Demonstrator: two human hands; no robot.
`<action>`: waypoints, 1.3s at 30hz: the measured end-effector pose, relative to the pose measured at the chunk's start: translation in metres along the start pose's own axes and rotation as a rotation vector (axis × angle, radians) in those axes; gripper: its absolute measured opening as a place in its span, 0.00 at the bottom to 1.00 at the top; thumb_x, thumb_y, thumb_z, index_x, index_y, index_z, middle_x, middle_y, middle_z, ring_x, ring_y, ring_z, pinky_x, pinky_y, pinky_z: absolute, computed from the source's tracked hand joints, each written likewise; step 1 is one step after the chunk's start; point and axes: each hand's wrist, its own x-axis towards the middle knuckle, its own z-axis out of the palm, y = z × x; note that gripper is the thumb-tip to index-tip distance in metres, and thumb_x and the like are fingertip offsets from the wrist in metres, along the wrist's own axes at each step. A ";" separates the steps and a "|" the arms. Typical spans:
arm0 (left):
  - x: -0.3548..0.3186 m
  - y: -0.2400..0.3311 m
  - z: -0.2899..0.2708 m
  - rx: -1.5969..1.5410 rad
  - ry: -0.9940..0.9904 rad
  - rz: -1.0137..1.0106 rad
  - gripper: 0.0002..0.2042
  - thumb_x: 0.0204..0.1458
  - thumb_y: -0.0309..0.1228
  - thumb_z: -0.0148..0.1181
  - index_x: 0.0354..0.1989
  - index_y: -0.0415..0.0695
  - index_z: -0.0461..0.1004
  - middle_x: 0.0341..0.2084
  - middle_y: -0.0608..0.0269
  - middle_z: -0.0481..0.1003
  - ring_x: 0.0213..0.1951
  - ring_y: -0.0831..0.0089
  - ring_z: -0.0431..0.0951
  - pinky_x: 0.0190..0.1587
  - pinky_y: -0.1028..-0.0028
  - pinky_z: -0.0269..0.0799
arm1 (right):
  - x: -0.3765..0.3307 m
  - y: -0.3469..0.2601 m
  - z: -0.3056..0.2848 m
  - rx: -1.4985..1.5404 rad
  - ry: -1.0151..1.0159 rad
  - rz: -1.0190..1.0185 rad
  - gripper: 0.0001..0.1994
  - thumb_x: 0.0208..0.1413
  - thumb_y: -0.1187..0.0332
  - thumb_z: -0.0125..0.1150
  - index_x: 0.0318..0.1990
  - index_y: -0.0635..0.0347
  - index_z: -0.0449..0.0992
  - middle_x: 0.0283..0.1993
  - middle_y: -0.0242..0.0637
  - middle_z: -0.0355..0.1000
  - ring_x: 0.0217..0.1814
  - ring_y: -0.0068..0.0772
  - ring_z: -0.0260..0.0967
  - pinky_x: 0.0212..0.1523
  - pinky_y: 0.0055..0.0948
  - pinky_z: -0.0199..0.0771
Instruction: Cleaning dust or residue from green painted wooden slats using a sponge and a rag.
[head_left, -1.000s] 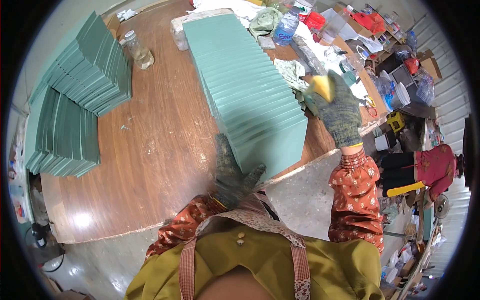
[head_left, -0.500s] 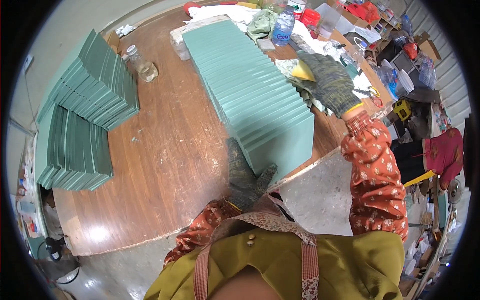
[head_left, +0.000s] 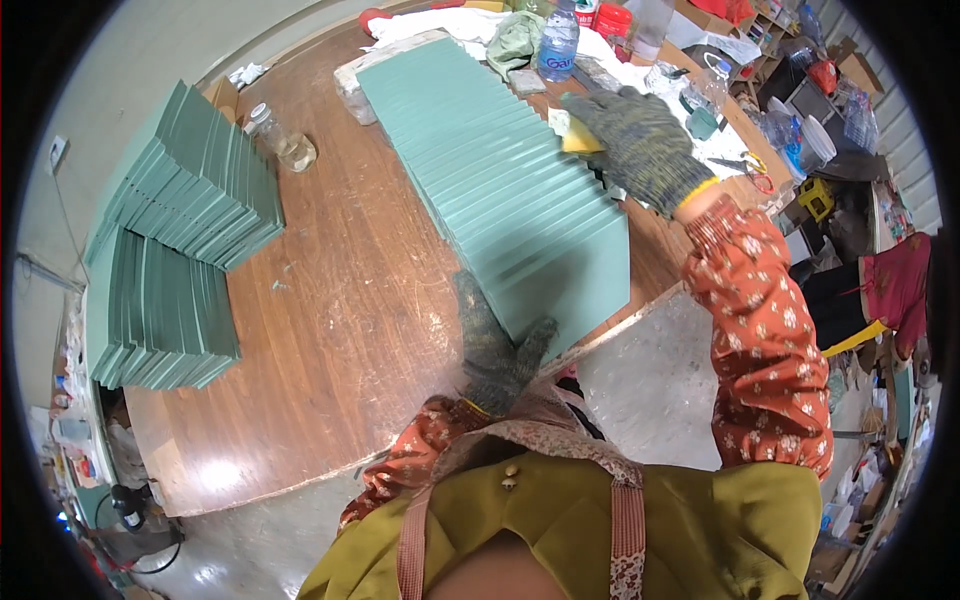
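A long row of pale green boards, overlapping like steps, lies across the wooden table. My left hand, in a dark knit glove, grips its near corner, with the thumb over the front board and the fingers along the left side. Over the row's right edge is my right hand, in a grey-green knit glove with a yellow cuff. Its fingers are closed on a small yellow wedge-shaped piece, which is against or just beside the boards' edges; contact is unclear.
Two more piles of green boards stand at the table's left. A glass jar lies near them. Behind the row are a water bottle, a green cloth and white paper; scissors lie at right. Another person's dark red clothing shows far right.
My right hand has shifted a little left and away from me, bringing the yellow piece closer to the boards' edges. My left hand stays at the corner. The view has turned slightly.
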 end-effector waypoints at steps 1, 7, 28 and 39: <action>0.002 0.006 -0.001 0.002 0.002 -0.003 0.38 0.53 0.35 0.63 0.65 0.28 0.49 0.55 0.39 0.65 0.58 0.45 0.64 0.66 0.56 0.52 | 0.001 -0.010 -0.012 0.080 -0.075 0.069 0.29 0.50 0.54 0.66 0.59 0.51 0.69 0.51 0.40 0.74 0.53 0.39 0.71 0.55 0.38 0.71; 0.006 0.013 -0.014 -0.141 -0.321 -0.114 0.41 0.51 0.37 0.66 0.65 0.26 0.47 0.54 0.38 0.65 0.54 0.43 0.67 0.65 0.55 0.53 | 0.006 -0.092 -0.010 0.513 0.145 -0.283 0.13 0.52 0.65 0.63 0.45 0.53 0.75 0.35 0.39 0.76 0.42 0.38 0.75 0.46 0.39 0.74; 0.008 0.018 -0.002 0.124 0.208 0.222 0.13 0.53 0.32 0.63 0.42 0.37 0.74 0.42 0.55 0.74 0.45 0.60 0.73 0.55 0.61 0.65 | -0.045 -0.026 -0.013 -0.160 0.093 0.173 0.19 0.49 0.66 0.65 0.50 0.58 0.73 0.39 0.41 0.75 0.47 0.38 0.73 0.50 0.42 0.73; 0.001 0.028 -0.002 -0.104 0.144 0.051 0.15 0.54 0.33 0.63 0.45 0.39 0.72 0.35 0.57 0.75 0.43 0.63 0.72 0.55 0.58 0.63 | -0.034 -0.032 -0.016 -0.007 -0.101 0.186 0.11 0.52 0.70 0.59 0.44 0.56 0.75 0.37 0.42 0.76 0.40 0.35 0.75 0.40 0.41 0.76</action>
